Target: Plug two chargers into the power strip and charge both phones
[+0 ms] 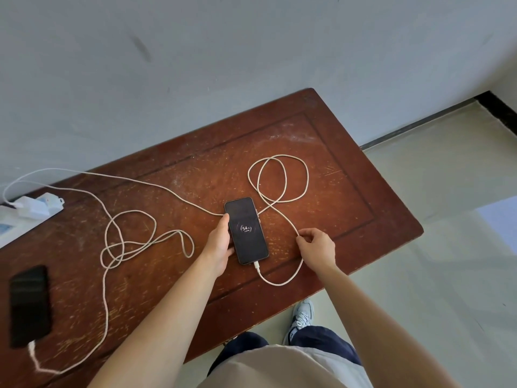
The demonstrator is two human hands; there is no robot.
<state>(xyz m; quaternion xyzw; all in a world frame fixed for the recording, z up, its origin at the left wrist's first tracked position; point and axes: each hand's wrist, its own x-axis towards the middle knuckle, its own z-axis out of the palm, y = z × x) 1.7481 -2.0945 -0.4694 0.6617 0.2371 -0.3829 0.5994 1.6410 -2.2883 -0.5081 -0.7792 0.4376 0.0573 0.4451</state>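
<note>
so this looks basically done from where i'm standing. the middle phone (246,230) lies flat around the centre of the desk (349,191), screen up and showing a charging ring with 54 on it, and its cable (279,175) is plugged into the bottom end, loops toward the near edge, then coils toward the far right part of the desk. the left hand (219,245) is wrapped along the phone's left side, thumb up by the top corner, gripping or steadying it. the right hand (317,247) is just beside the phone on the right, pinching that same cable between thumb and fingertips, rest of the fingers loosely curled. the second phone (30,305) sits near the left edge, by the near-left corner, screen dark and a bit blurry, with a second cable (131,242) going into its bottom end and snaking back in messy loops. over at the far left corner the power strip (25,219) has a white charger (28,208) in it; whether both are seated there i can't tell, it's washed out. my guess is all that's left is letting go and maybe tidying the cable, and confirming the left phone is actually charging since its screen shows nothing.
</note>
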